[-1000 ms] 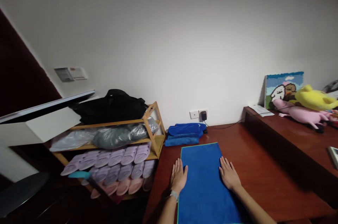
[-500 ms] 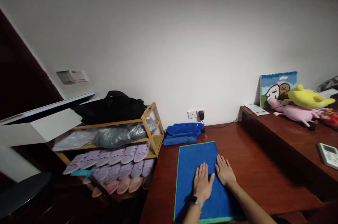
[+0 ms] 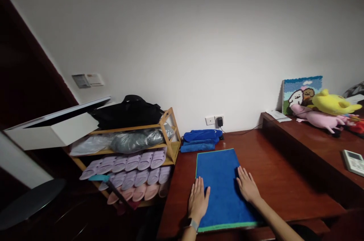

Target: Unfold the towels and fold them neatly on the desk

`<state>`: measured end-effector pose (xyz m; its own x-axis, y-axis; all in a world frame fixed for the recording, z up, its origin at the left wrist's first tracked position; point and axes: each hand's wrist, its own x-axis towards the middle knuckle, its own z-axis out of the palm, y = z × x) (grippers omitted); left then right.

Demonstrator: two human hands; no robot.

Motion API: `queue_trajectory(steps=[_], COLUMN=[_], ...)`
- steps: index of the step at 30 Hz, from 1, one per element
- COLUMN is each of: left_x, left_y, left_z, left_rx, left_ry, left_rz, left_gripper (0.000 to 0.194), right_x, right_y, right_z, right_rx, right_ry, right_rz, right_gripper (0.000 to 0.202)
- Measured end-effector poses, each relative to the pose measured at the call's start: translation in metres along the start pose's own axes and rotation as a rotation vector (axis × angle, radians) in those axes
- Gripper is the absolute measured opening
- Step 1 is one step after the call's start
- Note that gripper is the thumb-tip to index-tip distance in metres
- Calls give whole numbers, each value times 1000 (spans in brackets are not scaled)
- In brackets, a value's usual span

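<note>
A blue towel with a green edge lies spread flat on the reddish-brown wooden table. On its left edge rests my left hand, palm down with fingers stretched out and a watch on the wrist. My right hand lies flat along the towel's right edge, fingers extended. Neither hand grasps anything. Beyond the towel, folded blue cloths sit in a small stack against the wall.
To the left, a wooden rack holds lilac and pink slippers, plastic-wrapped items and a black bag. A raised ledge at right carries plush toys, a picture and a remote control. A black plug is in the wall socket.
My left hand has slid left from the towel's middle to its left edge. My right hand stays by the right edge. The whole view has shifted slightly.
</note>
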<state>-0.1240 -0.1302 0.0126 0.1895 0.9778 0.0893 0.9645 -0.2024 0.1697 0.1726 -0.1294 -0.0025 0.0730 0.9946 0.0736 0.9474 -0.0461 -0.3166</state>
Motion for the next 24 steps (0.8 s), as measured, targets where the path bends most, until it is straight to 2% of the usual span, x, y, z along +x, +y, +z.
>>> queue_trajectory(steps=[5, 9, 11, 14, 17, 19, 21, 24], left_x=[3, 5, 6, 8, 11, 12, 10, 0], left_y=[-8, -3, 17, 69, 124, 145, 147, 116], left_z=[7, 6, 6, 8, 13, 16, 20, 23], left_rx=[31, 67, 61, -6, -84, -109, -110, -68], left_ry=[31, 64, 94, 106, 50, 10, -3, 10], left_rz=[11, 30, 69, 200, 303, 307, 300, 289], left_gripper=[76, 72, 70, 67, 69, 70, 69, 67], right_x=[-44, -53, -52, -51, -51, -51, -51, -52], right_y=[9, 8, 6, 4, 5, 6, 6, 5], right_z=[14, 12, 9, 7, 6, 6, 6, 4], right_rx=[13, 19, 22, 15, 3, -1, -1, 2], right_ry=[17, 17, 12, -4, -23, -33, -31, -34], right_rz=[-24, -14, -9, -10, -17, -26, -31, -17], right_gripper=[69, 69, 68, 68, 67, 66, 66, 68])
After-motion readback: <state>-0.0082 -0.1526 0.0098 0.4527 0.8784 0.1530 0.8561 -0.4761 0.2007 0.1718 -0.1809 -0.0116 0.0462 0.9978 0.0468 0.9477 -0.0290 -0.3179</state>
